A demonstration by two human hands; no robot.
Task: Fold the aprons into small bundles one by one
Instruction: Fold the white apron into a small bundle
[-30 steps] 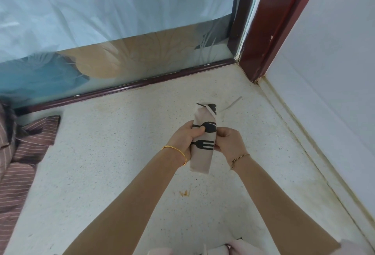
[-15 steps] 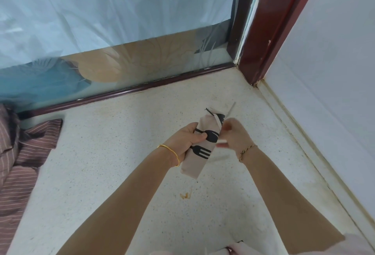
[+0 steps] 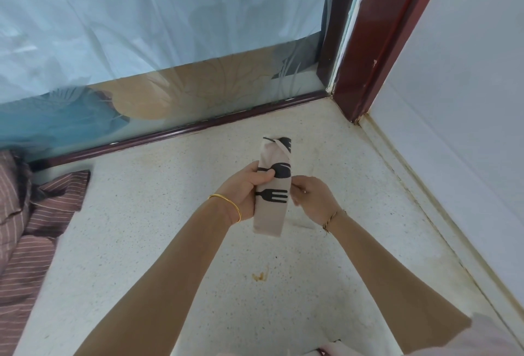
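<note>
Beige cloth printed with black forks and a spoon: apron (image 3: pixel 270 208) rolled into a narrow bundle, standing nearly upright in the air over the speckled floor (image 3: pixel 141 242), below and left of the dark red post (image 3: pixel 377 43). Round the bundle's middle, left hand (image 3: pixel 243 188) wrapped from the side away from the post, thumb (image 3: pixel 265 176) laid across the printed front between spoon and fork, fingers hidden behind. On the post side, right hand (image 3: pixel 312 196) touching the bundle's edge at fork height, fingertips curled in a pinch on the cloth or a strap; which of the two, impossible to tell. Top of the bundle clear above both hands, bottom end hanging below them. On the left wrist, gold bangle (image 3: pixel 226 202); on the right, thin chain bracelet (image 3: pixel 333 218). Far left of the post, brown striped cloth (image 3: pixel 37 228) heaped on the floor. Nearer the wearer than the post, small orange stain (image 3: pixel 260 276) on the floor.
</note>
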